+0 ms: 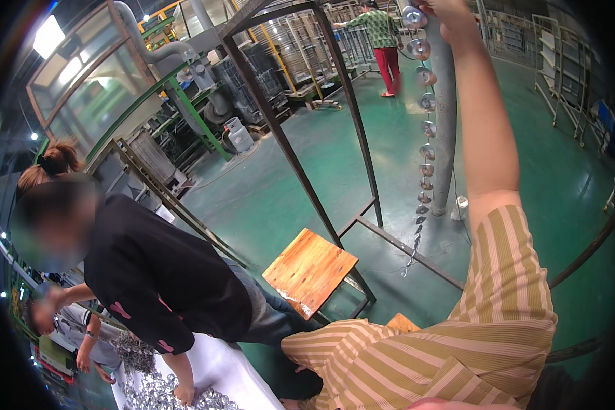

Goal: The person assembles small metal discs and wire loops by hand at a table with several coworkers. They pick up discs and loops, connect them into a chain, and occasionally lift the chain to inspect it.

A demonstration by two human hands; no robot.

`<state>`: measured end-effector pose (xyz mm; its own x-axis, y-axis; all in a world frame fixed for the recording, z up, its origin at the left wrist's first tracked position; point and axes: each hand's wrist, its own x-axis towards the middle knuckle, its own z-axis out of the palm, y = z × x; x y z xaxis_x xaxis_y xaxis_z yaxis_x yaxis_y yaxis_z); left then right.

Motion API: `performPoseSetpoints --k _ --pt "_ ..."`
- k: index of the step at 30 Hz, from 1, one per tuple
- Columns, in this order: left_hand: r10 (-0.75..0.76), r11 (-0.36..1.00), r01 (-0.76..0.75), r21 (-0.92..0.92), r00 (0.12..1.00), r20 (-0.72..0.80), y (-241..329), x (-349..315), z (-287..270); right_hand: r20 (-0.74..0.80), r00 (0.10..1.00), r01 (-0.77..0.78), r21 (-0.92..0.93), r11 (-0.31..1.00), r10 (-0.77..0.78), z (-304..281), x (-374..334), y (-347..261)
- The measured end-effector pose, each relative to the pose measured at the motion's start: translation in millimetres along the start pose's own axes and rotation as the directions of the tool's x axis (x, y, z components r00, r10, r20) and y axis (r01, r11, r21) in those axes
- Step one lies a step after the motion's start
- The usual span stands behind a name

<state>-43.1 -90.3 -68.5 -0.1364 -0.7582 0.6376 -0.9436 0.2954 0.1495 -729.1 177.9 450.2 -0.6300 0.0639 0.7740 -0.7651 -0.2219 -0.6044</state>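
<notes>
The right hand (451, 19) is raised high at the upper right, its arm extended nearly straight out of a sleeve (509, 266) striped in tan and pink. Its grip is closed on the top end of a strand of shiny metal discs (427, 128); the fingertips are partly cut off by the upper edge of the view. The left hand cannot be made out, so the state of its grip cannot be told.

The strand hangs freely over the green floor (287, 157), well to the right of the counter (253, 383). The discs show larger toward the top and smaller toward the lower end. A grey pole (445, 137) stands behind the strand. The lower end lines up with the bottom bar of a dark metal frame (352, 102); whether the two touch cannot be determined.

The counter, at lower left, has a white surface. A pile of shiny metal pieces (154, 391) lies to the left of its right edge. A co-worker in a black top (164, 266) has one hand (184, 394) at the pile. A second co-worker in grey (75, 328) is positioned beyond the counter's far left edge. A wooden stool (311, 266) stands beside the frame.
</notes>
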Motion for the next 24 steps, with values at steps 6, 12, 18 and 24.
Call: performPoseSetpoints --k 6,12,18,24 --pt "-0.009 0.997 0.012 0.071 0.999 -0.043 -12.6 -2.2 -4.5 -0.162 0.984 0.092 0.141 0.986 -0.069 -25.6 77.2 56.9" --pt "0.030 0.995 -0.024 0.097 0.998 -0.058 -9.3 -3.9 7.6 -0.262 0.962 0.103 0.115 0.988 -0.070 -78.0 127.8 51.7" --pt "0.046 0.989 -0.033 0.144 0.995 -0.084 18.8 8.9 -23.3 -0.256 0.967 -0.006 0.048 0.999 0.018 -88.0 144.2 44.8" --pt "0.085 0.957 -0.046 0.286 0.989 -0.122 -12.1 -5.2 1.4 -0.282 0.959 0.003 -0.115 0.993 -0.035 -107.2 186.0 84.2"
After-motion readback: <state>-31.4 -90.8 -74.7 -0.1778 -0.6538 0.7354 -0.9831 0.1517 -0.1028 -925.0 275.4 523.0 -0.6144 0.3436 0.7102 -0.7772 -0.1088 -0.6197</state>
